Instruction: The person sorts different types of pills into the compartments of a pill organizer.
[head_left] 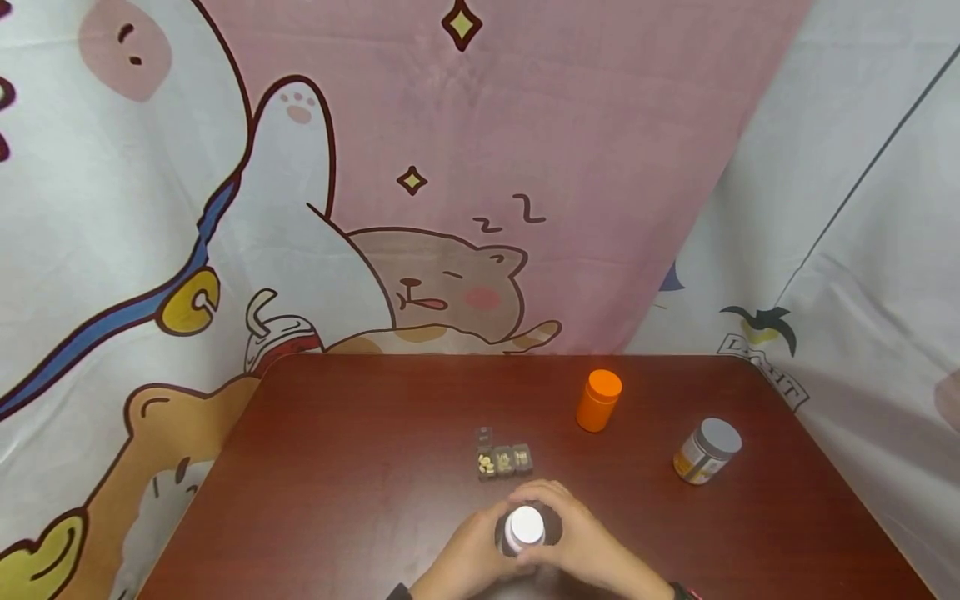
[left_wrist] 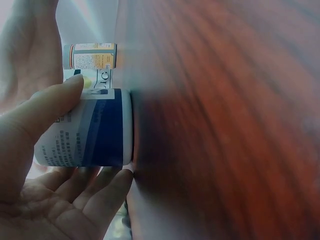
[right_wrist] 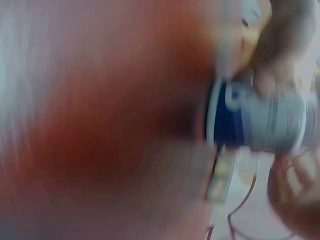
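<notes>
A white pill bottle [head_left: 524, 526] stands near the front of the table between both hands, its white cap facing up. In the left wrist view, the bottle [left_wrist: 92, 132] has a dark blue band round its lower part, with its base close to the tabletop. My left hand [head_left: 474, 546] curls round its left side, thumb along the label and fingers on the far side. My right hand [head_left: 585, 542] curls round from the right, its palm apart from the bottle and its thumb by the near side. The right wrist view is blurred.
Just beyond the hands lies a small clear pill organizer [head_left: 504, 461] with pale tablets in it, its left lid raised. An orange bottle [head_left: 599, 401] and a grey-lidded jar [head_left: 706, 452] stand to the right on the dark red table [head_left: 337, 475]. Printed cloth hangs behind.
</notes>
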